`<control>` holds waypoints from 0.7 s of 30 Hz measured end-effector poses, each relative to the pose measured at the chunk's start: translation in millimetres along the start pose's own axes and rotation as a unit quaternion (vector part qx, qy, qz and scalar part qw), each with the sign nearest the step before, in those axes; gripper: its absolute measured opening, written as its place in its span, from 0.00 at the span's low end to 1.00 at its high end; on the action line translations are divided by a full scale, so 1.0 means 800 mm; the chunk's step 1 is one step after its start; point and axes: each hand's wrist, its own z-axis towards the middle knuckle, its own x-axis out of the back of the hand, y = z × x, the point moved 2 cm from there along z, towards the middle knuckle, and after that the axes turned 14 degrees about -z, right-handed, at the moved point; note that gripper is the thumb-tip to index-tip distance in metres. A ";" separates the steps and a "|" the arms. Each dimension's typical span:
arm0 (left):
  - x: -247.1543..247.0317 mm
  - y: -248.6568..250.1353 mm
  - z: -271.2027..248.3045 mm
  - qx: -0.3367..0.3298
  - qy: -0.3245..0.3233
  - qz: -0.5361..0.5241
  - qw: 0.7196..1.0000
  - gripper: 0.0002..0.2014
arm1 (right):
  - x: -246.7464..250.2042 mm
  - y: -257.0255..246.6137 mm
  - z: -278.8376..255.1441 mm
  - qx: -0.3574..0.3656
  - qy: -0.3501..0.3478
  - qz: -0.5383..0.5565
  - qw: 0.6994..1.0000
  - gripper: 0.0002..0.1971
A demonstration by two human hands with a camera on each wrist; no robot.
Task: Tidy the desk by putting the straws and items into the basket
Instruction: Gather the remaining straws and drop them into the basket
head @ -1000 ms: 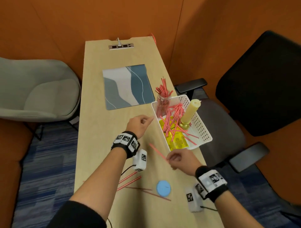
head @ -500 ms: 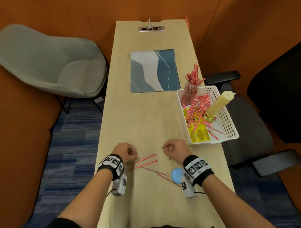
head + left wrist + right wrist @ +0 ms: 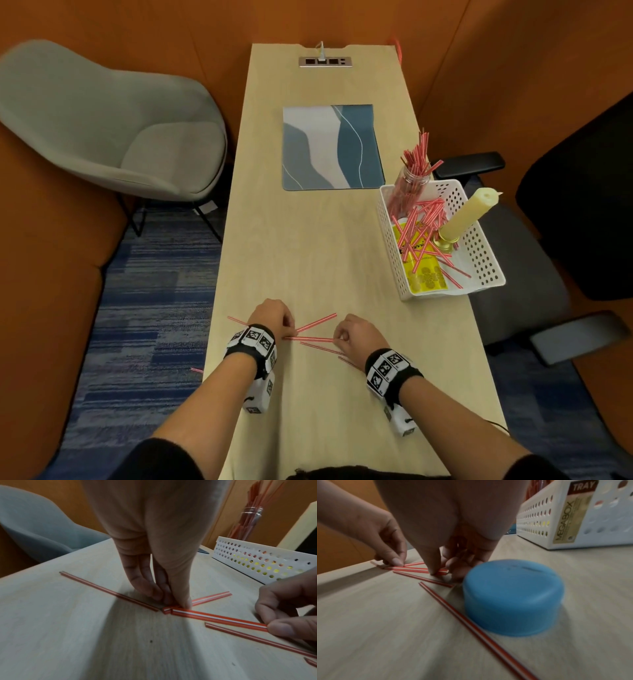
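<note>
Several red-and-white straws lie on the near part of the desk. My left hand (image 3: 291, 331) pinches the near end of one angled straw (image 3: 317, 322), fingertips (image 3: 186, 603) down on the wood. My right hand (image 3: 337, 340) pinches the right end of another straw (image 3: 217, 618) lying flat between the hands. More straws (image 3: 322, 347) lie just in front of it. A blue lid (image 3: 513, 597) sits under my right wrist, hidden in the head view. The white basket (image 3: 479, 246) at the right edge holds straws, a candle (image 3: 472, 212), a jar (image 3: 411, 178) and a yellow packet.
A blue-grey mat (image 3: 329, 147) lies mid-desk, with a power strip (image 3: 325, 61) at the far end. A grey chair (image 3: 113, 130) stands to the left and a black office chair (image 3: 582, 205) to the right. One straw (image 3: 236, 320) pokes out left of my left hand.
My left hand came back from the basket to the near straws and pinched one. My right hand came down to the desk and took hold of a flat straw's end.
</note>
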 end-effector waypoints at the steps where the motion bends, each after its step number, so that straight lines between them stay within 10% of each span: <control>1: -0.001 0.001 0.001 0.002 0.002 0.010 1.000 0.06 | -0.002 0.000 -0.001 0.001 -0.006 -0.017 1.000 0.04; 9: 0.014 0.036 0.011 -0.009 -0.015 0.051 0.999 0.09 | 0.009 0.016 -0.019 0.028 -0.004 -0.033 0.999 0.06; 21: 0.076 0.315 0.052 -0.254 0.050 -0.171 0.951 0.07 | 0.049 0.055 -0.053 -0.077 0.064 0.264 0.959 0.14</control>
